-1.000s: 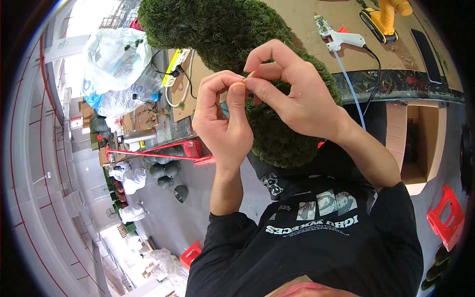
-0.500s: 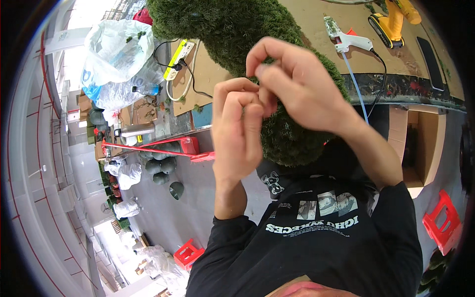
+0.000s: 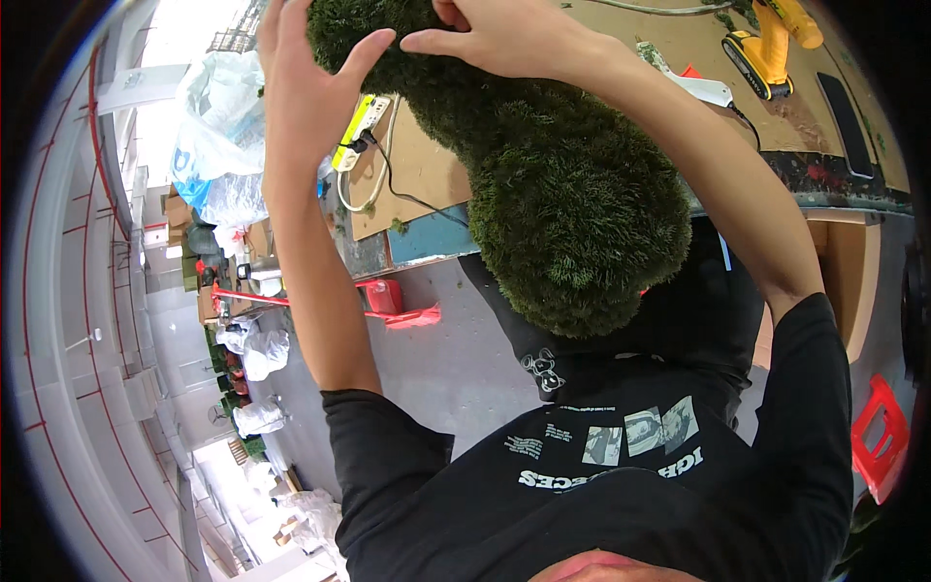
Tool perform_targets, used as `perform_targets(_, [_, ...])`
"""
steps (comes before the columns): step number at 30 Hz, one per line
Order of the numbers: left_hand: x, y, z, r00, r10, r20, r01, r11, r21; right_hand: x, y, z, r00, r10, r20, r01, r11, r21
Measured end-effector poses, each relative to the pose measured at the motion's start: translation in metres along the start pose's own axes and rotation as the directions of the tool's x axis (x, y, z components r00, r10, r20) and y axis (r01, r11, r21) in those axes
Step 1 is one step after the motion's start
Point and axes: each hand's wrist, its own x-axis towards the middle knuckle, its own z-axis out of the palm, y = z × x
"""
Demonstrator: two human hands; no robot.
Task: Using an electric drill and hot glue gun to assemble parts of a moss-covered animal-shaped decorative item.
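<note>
A large moss form [image 3: 572, 204], dark green and shaggy, is seen filling the middle of the view, running from 12 o'clock down to a rounded lobe just right of centre. It is held above the edge of a cardboard-covered bench [image 3: 427, 170]. The left hand [image 3: 310, 82] is laid flat against the form's upper left flank at 11 o'clock, fingers spread and open, the thumb stretched across the moss. The right hand [image 3: 495, 39] is pressed on the top of the form at 12 o'clock, fingers extended leftward and bent onto the moss; nothing is seen clamped in it, and whether its fingertips pinch anything cannot be told. The two hands are near each other but apart.

A yellow power strip [image 3: 357, 131] with a black cable is seen on the bench, just below the left hand. At 1 o'clock a yellow drill [image 3: 766, 48] and a white glue gun [image 3: 693, 85] are lying on the bench. A clear plastic bag [image 3: 218, 112] is piled at 10 o'clock. A red stool [image 3: 881, 448] is seen on the floor at 4 o'clock.
</note>
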Motion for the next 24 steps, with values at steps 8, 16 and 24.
perform_targets(8, [0.019, -0.014, 0.002, 0.951, -0.019, 0.310, 0.029, 0.999, -0.027, 0.006, 0.010, 0.000, 0.997, -0.076, 0.027, 0.068, 0.974, 0.215])
perform_targets(16, [0.017, -0.022, 0.010, 0.960, -0.009, 0.281, 0.008, 1.000, 0.006, 0.012, 0.016, 0.009, 1.000, -0.030, 0.008, 0.028, 0.980, 0.197])
perform_targets(24, [0.012, -0.027, 0.009, 0.961, 0.024, 0.276, -0.011, 0.999, -0.051, 0.010, 0.010, 0.008, 0.999, 0.010, 0.032, -0.015, 0.984, 0.177])
